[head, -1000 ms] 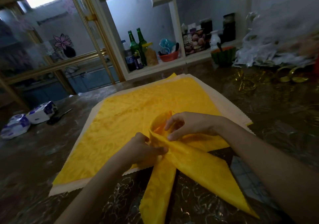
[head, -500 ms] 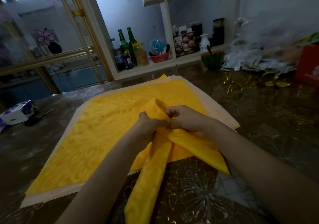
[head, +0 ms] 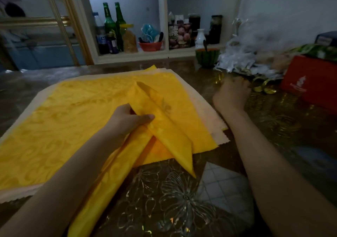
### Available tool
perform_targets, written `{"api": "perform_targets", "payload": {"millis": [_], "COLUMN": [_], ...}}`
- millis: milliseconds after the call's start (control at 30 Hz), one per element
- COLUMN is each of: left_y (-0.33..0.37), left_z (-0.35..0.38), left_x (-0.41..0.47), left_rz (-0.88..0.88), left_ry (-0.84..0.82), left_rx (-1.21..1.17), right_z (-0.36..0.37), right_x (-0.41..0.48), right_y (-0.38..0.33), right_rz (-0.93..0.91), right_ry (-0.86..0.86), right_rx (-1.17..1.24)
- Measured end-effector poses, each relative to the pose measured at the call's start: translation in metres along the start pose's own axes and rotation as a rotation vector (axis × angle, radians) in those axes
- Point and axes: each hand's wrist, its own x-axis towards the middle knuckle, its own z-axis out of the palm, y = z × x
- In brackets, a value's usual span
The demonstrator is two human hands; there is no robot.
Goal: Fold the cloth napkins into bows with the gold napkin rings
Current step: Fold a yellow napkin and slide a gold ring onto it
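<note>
Two hands, well apart. Pinched the folded yellow napkin (head: pixel 164 127) at its waist with the left hand (head: pixel 125 122), thumb on top, fingers curled beneath. Lay across the flat napkin stack (head: pixel 63 127), tails trailing onto the table (head: pixel 182 200). Stretched the right hand (head: pixel 231 94) forward, palm down, fingertips among the gold napkin rings (head: pixel 265 90). Too blurred to tell whether gripping any.

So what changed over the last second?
The right hand let go of the folded napkin and reached right to the gold rings; whether it grips one is unclear. The left hand still pinches the napkin's middle. The napkin stack stayed put.
</note>
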Motion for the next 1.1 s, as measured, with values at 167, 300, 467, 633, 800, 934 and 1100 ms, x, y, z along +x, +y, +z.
{"api": "perform_targets", "payload": {"millis": [167, 300, 467, 633, 800, 934, 1100], "left_y": [-0.008, -0.022, -0.018, -0.009, -0.014, -0.012, -0.017], "left_z": [-0.013, -0.018, -0.021, 0.003, 0.015, 0.007, 0.009], "left_x": [0.008, 0.015, 0.006, -0.014, -0.013, -0.004, 0.001], "left_rz": [0.015, 0.055, 0.042, 0.56, 0.502, 0.367, 0.419], "left_ry": [0.096, 0.152, 0.399, -0.025, -0.235, -0.152, 0.042], "left_rx": [-0.048, 0.061, 0.648, 1.137, 1.082, 1.156, 1.088], "right_z": [0.0, 0.004, -0.011, -0.052, -0.042, -0.037, -0.032], "right_x": [0.009, 0.006, 0.009, -0.009, -0.022, -0.03, -0.046], "right_y": [0.033, 0.038, 0.03, -0.003, -0.028, -0.039, -0.056], "right_rz": [0.311, 0.345, 0.252, 0.154, 0.083, 0.016, -0.053], "right_ry": [-0.178, -0.153, 0.001, -0.627, -0.923, -1.002, -1.086], "right_rx": [-0.143, -0.154, 0.158, 1.159, 1.22, 1.159, 1.056]}}
